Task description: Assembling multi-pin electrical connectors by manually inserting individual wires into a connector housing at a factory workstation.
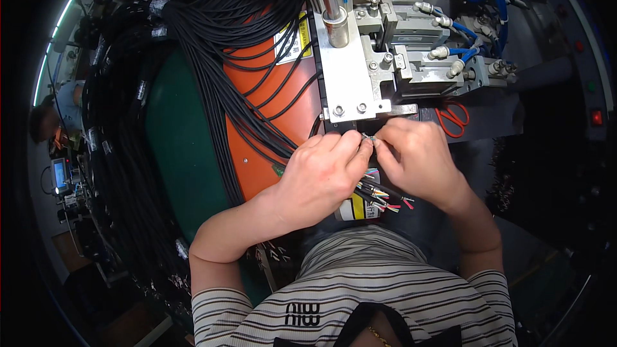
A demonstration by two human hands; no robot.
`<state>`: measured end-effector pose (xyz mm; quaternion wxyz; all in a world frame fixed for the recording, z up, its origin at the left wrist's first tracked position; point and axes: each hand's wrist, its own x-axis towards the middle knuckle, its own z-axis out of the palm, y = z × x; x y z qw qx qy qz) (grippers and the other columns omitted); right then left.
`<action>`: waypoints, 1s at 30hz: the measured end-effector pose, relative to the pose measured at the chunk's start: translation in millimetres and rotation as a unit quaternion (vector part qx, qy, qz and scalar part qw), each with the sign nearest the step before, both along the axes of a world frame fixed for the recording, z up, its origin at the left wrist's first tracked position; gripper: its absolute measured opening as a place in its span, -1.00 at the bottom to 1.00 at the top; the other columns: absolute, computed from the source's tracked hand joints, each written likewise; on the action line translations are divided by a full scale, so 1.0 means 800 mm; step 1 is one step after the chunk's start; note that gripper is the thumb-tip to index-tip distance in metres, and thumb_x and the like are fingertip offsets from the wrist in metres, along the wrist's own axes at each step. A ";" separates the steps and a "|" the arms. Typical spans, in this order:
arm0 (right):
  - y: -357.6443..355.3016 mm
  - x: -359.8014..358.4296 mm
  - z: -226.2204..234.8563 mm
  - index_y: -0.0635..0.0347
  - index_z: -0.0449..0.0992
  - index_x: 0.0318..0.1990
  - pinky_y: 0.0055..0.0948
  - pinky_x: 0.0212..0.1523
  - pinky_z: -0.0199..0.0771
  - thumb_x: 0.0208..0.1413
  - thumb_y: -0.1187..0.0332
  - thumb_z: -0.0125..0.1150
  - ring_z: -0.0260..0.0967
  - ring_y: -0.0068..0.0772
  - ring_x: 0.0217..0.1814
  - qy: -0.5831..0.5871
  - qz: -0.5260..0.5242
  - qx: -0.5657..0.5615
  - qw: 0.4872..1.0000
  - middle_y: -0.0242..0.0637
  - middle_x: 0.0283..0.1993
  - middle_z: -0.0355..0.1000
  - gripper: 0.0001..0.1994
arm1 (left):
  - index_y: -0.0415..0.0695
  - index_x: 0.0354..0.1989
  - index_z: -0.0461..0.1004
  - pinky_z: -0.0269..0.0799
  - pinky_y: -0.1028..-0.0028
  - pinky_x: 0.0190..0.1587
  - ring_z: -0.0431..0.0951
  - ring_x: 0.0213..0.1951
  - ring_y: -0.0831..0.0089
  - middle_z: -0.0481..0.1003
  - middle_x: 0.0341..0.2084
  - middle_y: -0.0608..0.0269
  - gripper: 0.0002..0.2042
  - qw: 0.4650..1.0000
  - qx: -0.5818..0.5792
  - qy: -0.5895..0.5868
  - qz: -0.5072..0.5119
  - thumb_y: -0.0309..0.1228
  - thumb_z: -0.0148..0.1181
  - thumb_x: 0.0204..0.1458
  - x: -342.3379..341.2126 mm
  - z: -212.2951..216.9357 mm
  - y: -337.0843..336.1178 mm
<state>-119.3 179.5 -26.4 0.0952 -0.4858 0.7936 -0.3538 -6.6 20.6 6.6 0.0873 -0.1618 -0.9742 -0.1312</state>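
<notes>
In front of the metal press head, my left hand (324,173) is closed, its thumb and forefinger pinching some thin wire ends (368,137). My right hand (418,160) meets it from the other side, fingertips pinched on the same small spot; the exact shape of what lies between them is too small to make out. Below the left hand, several black cables with stripped ends (384,198) fan out, showing pink, white, blue and yellow inner wires. Just beyond the fingertips is the lower edge of a silver plate (347,83).
A thick bundle of black cables (212,83) hangs over an orange panel (257,170) at the left. Pneumatic cylinders (424,71) with blue hoses stand at the back right. Red-handled scissors (453,120) lie beyond my right hand. Another person (64,106) is far left.
</notes>
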 end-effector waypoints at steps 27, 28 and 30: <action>0.006 0.016 -0.003 0.28 0.54 -0.33 -0.39 -0.55 0.42 -0.03 0.59 0.26 0.44 -0.21 -0.57 0.048 -0.039 -0.080 0.995 -0.22 -0.39 0.47 -0.91 | -0.29 0.02 0.48 0.32 0.36 -0.31 0.42 -0.37 0.27 0.36 -0.37 0.17 -0.51 0.999 0.053 -0.009 -0.001 -0.40 0.20 -0.18 0.010 -0.014 -0.008; 0.006 0.016 0.001 0.28 0.54 -0.33 -0.39 -0.55 0.42 -0.03 0.59 0.26 0.44 -0.21 -0.57 0.047 -0.040 -0.080 0.995 -0.22 -0.39 0.47 -0.91 | -0.29 0.02 0.48 0.32 0.36 -0.31 0.42 -0.37 0.27 0.36 -0.37 0.17 -0.51 0.999 0.053 -0.010 -0.001 -0.40 0.20 -0.18 0.010 -0.014 -0.008; 0.004 0.017 0.010 0.27 0.54 -0.33 -0.39 -0.55 0.42 -0.03 0.59 0.26 0.43 -0.20 -0.57 0.054 -0.039 -0.014 0.998 -0.22 -0.40 0.47 -0.91 | -0.30 0.02 0.48 0.32 0.36 -0.32 0.41 -0.38 0.28 0.35 -0.37 0.17 -0.52 0.999 0.044 -0.014 -0.007 -0.41 0.19 -0.17 0.009 -0.013 -0.008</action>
